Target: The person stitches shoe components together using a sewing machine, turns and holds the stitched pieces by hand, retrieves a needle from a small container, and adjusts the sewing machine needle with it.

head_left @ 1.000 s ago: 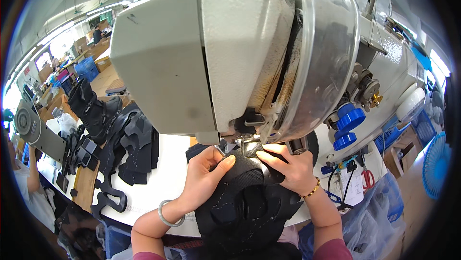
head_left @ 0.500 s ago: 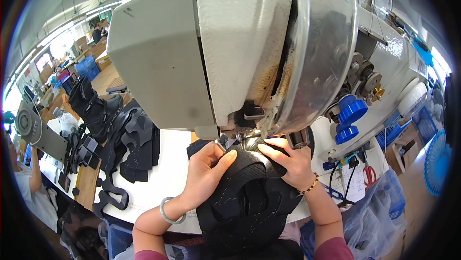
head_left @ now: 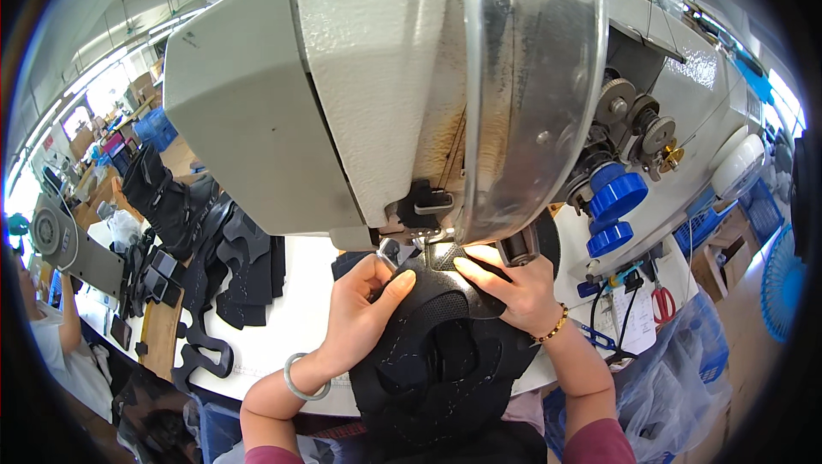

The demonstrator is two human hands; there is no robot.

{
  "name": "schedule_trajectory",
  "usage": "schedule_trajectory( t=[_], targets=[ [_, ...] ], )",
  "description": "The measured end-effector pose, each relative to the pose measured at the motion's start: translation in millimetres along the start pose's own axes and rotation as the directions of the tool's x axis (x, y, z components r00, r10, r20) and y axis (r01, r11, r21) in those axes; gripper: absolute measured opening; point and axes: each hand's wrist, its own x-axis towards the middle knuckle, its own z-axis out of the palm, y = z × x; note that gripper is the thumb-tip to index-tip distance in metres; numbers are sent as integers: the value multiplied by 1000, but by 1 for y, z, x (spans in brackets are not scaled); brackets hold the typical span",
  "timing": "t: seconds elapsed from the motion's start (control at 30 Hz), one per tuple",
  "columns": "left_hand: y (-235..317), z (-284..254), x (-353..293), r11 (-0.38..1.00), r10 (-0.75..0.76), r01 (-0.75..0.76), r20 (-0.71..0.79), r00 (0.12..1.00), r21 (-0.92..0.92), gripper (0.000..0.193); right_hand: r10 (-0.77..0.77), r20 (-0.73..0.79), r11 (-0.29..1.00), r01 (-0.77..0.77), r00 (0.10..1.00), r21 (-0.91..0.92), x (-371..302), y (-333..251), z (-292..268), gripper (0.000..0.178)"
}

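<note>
A black padded fabric piece (head_left: 437,353) lies on the white table under the head of a large grey sewing machine (head_left: 360,96). My left hand (head_left: 364,310), with a pale bangle on the wrist, presses the piece's left edge, thumb pointing toward the needle area (head_left: 421,246). My right hand (head_left: 509,288), with a beaded bracelet, lies flat on the piece's upper right, fingers just below the presser foot. Both hands hold the fabric against the machine bed.
A stack of black cut pieces (head_left: 244,267) and black boots (head_left: 167,199) lie at the left on the white table (head_left: 291,327). Blue knobs (head_left: 616,207) stick out of the machine at the right. Red scissors (head_left: 661,303) hang at the right. Another person (head_left: 51,336) sits far left.
The camera has moved closer to the machine, which now fills more of the view. Both hands stay on the black piece by the needle, shifted only slightly.
</note>
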Motion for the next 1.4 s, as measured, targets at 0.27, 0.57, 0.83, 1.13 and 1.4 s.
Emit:
schedule_trajectory(
  t=[0.27, 0.57, 0.83, 1.13, 1.4],
  targets=[
    [1, -1, 0, 997, 18, -19, 13, 1000, 76, 23, -35, 14, 999, 35, 999, -32, 1, 1, -4, 30],
    [-1, -2, 0, 999, 14, -15, 2, 1000, 37, 24, 78, 121, 996, -83, 990, 37, 4, -4, -14, 36],
    [5, 8, -4, 699, 443, -274, -98, 891, 660, 28, 760, 225, 428, -731, 609, 531, -12, -18, -46, 17],
    [1, 10, -12, 396, 585, -486, 194, 788, 779, 31, 651, 506, -205, -512, 565, 834, -18, -42, -26, 22],
    [-6, 10, -10, 473, 599, -494, 145, 788, 730, 32, 728, 383, -132, -432, 569, 892, -20, -51, -19, 23]
  ],
)
